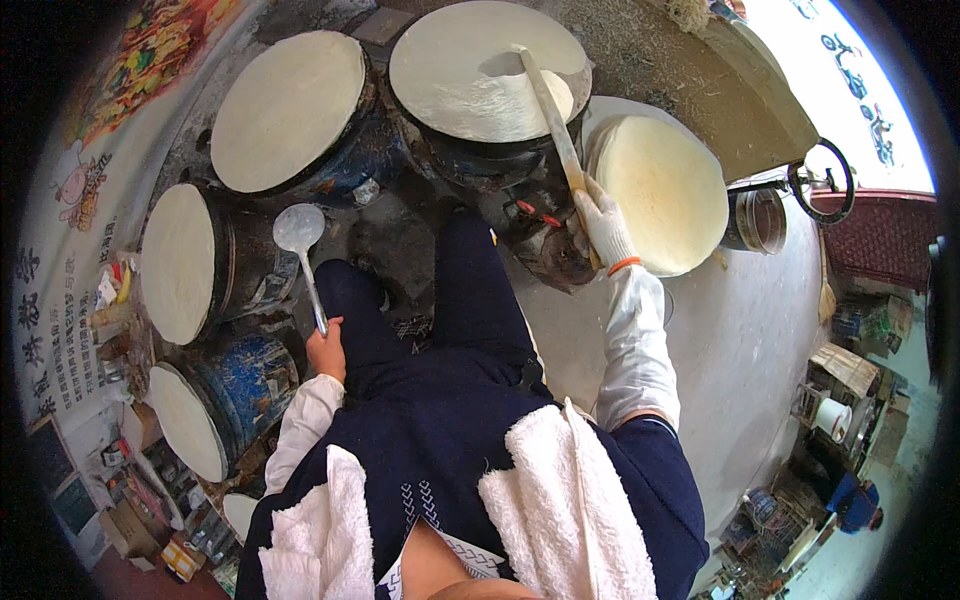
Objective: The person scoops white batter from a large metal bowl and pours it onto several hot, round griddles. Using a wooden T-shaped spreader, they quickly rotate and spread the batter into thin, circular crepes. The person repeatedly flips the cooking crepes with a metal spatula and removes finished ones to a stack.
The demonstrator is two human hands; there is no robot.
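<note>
My right hand, in a white glove with an orange band at the wrist, is closed around the handle of a long wooden spreader. Its far end rests on the round griddle at the top middle, where a thick band of pale wet batter covers the near side. In my bare left hand is a metal ladle, held by its handle with the round bowl pointing away over my left knee. A thick stack of round, thin pancakes lies beside my gloved hand.
More drum stoves curve along the left, their griddles covered by pale rounds; one drum is blue. Red-handled pliers lie near the right knee. A metal pot stands beyond the stack. Another person is at far right.
</note>
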